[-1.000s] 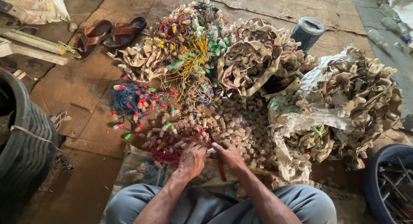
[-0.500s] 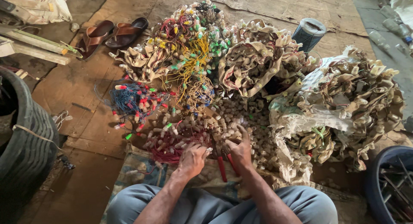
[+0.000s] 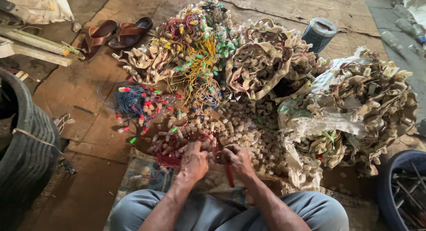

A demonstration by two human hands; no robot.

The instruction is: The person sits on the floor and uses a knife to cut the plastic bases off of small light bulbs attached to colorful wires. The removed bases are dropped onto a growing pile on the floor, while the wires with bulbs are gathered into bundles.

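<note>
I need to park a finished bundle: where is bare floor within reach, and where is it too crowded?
Bare cardboard floor lies to the left, between the tyre, the sandals and the blue wire bundle. Ahead of both hands, left hand and right hand, the loose pale pieces and tangled heaps crowd everything.

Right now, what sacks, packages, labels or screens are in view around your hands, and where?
Woven sack: right of the hands, torn open, whitish, crumpled under the brown bundles.
White bag: top left corner, lumpy, off-white.
Mesh roll: top centre-right, upright cylinder, dark blue-grey with a pale top.
Labels or screens: none that I can make out.
</note>
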